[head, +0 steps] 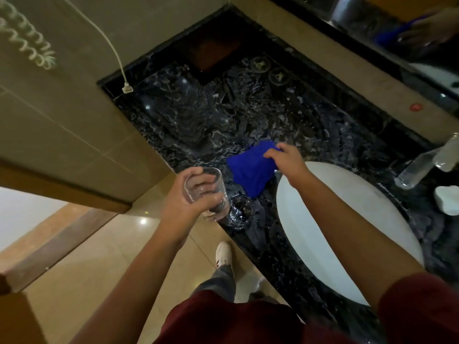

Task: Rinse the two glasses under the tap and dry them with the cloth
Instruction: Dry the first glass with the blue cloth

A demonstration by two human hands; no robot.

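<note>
- The left hand point(188, 194) is gripping one glass point(206, 192) with fingers curled round its wall, left of the basin point(323, 219); wet glass is probably slippery and fragile, so a full wrap suits it.
- The second glass point(241, 211) is standing on the counter point(198, 115) just left of the basin.
- The right hand point(288, 160) is pinching the blue cloth point(250, 170), which is lying soft and limp at the basin's far-left edge.

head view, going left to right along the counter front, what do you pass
left hand holding a clear glass → second glass standing on the counter → blue cloth → right hand gripping the cloth → white basin → tap
</note>
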